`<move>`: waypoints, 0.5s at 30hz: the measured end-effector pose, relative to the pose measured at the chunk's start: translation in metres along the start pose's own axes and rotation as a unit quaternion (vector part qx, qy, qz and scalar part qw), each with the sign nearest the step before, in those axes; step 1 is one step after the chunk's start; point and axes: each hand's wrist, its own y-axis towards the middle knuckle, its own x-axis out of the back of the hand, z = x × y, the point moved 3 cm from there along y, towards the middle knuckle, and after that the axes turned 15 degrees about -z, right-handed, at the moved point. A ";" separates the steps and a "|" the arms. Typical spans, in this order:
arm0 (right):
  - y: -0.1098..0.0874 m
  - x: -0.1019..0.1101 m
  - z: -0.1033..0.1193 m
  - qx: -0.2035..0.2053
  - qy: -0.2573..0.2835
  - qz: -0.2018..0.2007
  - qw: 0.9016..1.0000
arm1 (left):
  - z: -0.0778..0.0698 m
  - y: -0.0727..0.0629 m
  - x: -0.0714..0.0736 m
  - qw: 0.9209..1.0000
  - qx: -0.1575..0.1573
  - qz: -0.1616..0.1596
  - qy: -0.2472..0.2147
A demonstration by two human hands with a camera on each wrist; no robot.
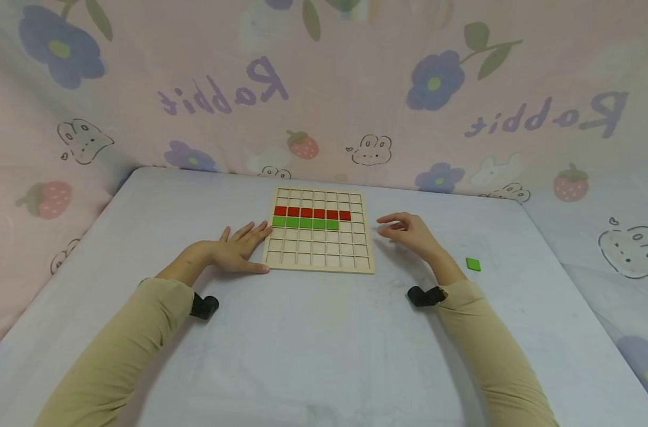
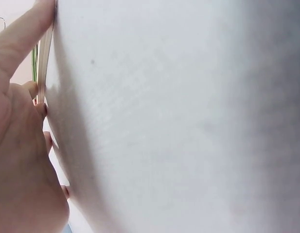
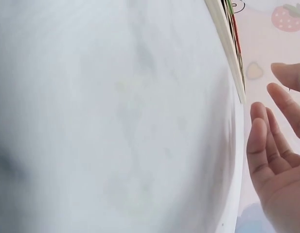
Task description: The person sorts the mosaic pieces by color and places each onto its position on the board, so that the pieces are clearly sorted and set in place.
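Note:
A pale wooden grid board (image 1: 318,261) lies on the table in the head view. Several red square tiles (image 1: 313,213) fill part of one row, and several green square tiles (image 1: 305,223) sit in the row just below. With fingers spread, my left hand (image 1: 238,249) touches the board's left edge; the left wrist view shows its thumb (image 2: 23,39) at the board's side. My right hand (image 1: 409,233) hovers to the right of the board, fingers loosely bent and nothing between them. In the right wrist view its thumb and fingertips (image 3: 256,133) are apart.
One loose green tile (image 1: 473,264) lies on the white tabletop (image 1: 324,344), right of the right forearm. A pink printed cloth (image 1: 334,89) hangs behind the table's far edge. Both wrists carry a small black device (image 1: 425,296).

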 end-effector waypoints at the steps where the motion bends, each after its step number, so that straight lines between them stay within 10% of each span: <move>1: 0.000 0.001 -0.003 0.001 -0.007 -0.003 1.000 | 0.000 0.000 0.000 1.000 0.000 0.000 -0.001; 15: -0.009 0.020 -0.020 -0.008 -0.032 -0.022 0.999 | 0.002 -0.001 -0.001 1.000 0.000 -0.001 -0.002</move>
